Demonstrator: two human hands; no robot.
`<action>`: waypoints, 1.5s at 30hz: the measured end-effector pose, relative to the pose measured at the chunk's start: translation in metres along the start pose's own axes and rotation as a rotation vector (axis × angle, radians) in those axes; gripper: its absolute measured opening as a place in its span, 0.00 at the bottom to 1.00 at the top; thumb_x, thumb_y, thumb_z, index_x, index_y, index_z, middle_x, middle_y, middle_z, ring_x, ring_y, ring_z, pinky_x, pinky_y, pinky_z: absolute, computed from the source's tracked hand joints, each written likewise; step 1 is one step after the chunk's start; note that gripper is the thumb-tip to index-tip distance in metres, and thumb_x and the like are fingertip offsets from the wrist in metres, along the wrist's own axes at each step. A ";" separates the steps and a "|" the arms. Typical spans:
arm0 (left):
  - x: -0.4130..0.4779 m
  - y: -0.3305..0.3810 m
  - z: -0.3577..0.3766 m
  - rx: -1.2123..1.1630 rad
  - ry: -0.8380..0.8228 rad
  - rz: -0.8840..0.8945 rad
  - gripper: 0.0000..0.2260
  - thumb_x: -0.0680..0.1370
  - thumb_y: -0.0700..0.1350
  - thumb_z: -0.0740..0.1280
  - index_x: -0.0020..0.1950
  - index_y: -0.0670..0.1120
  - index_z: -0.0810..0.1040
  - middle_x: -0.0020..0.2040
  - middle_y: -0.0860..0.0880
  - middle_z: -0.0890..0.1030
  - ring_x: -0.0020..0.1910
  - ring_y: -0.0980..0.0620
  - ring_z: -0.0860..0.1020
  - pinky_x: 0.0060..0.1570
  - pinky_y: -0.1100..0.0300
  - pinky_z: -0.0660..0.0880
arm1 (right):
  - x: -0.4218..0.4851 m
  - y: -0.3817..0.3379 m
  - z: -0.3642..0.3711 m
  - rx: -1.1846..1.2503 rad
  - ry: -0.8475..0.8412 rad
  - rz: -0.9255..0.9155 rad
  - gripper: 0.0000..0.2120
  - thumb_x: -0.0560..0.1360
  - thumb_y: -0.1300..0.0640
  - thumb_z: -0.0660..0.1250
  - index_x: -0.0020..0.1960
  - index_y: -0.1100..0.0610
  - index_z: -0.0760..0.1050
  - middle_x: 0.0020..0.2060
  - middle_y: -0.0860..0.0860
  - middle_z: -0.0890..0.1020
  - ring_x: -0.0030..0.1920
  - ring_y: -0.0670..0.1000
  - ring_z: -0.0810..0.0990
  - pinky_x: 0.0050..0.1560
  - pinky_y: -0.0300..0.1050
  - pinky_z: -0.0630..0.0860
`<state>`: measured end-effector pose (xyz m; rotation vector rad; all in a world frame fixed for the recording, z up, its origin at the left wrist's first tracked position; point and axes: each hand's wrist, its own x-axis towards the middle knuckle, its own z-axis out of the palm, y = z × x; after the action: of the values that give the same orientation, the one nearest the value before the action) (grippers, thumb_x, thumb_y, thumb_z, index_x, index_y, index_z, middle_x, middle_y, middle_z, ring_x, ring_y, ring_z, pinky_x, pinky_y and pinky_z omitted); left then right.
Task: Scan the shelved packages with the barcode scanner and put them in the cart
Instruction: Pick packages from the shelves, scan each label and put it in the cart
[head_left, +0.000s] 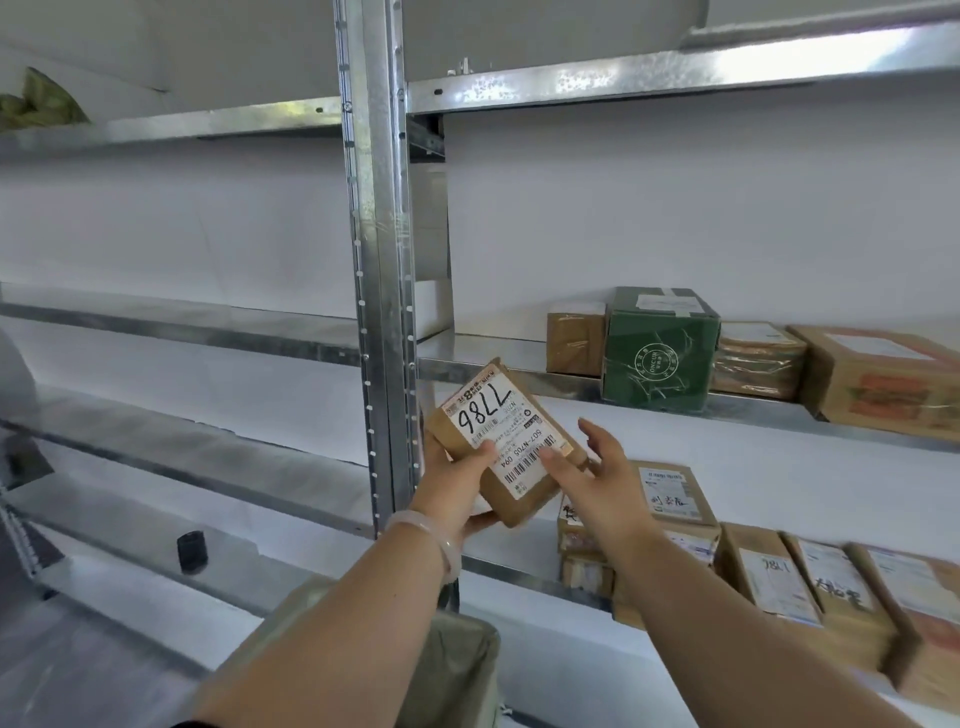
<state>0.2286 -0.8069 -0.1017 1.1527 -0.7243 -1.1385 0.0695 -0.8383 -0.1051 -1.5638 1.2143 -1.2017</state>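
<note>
1 brown package (504, 415), marked 7786, is held clear of the shelves in front of the steel post (382, 260), label toward the camera. The left grip (449, 483) is curled round its lower left edge, thumb on the label. The right grip (587, 467) is spread, fingers straight, at the package's right edge; nothing is grasped by it.

No scanner is identified. A small black object (192, 552) on the lower left shelf cannot be made out. The scan is judged not yet done.

The cloth-lined cart (457, 670) is seen below the arms, its contents hidden.

4 boxes, 1 of them a green box (660, 353), are seen on the middle shelf, and a row of parcels (779, 577) on the lower shelf. Most of the task is judged left.
</note>
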 end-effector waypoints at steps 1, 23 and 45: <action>-0.005 -0.009 0.004 -0.026 -0.015 -0.030 0.17 0.79 0.45 0.69 0.64 0.59 0.71 0.55 0.49 0.83 0.56 0.47 0.80 0.48 0.40 0.81 | -0.008 0.008 -0.004 0.052 0.028 0.060 0.33 0.72 0.41 0.71 0.73 0.47 0.65 0.61 0.48 0.77 0.60 0.50 0.77 0.58 0.50 0.78; -0.055 -0.113 0.085 0.594 -0.338 0.071 0.14 0.73 0.50 0.76 0.54 0.58 0.75 0.51 0.53 0.84 0.50 0.51 0.83 0.47 0.50 0.83 | -0.090 0.077 -0.170 -0.015 0.133 0.223 0.38 0.73 0.45 0.71 0.77 0.49 0.58 0.72 0.51 0.66 0.70 0.53 0.67 0.54 0.41 0.71; -0.114 -0.341 0.265 0.532 -0.543 -0.245 0.15 0.77 0.46 0.72 0.59 0.61 0.73 0.52 0.54 0.84 0.52 0.52 0.84 0.50 0.56 0.81 | -0.148 0.279 -0.335 0.159 0.036 0.751 0.18 0.75 0.45 0.70 0.60 0.33 0.67 0.53 0.49 0.83 0.54 0.51 0.82 0.53 0.60 0.81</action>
<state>-0.1506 -0.7831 -0.3365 1.4107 -1.3935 -1.5464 -0.3288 -0.7675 -0.3246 -0.8351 1.4972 -0.7969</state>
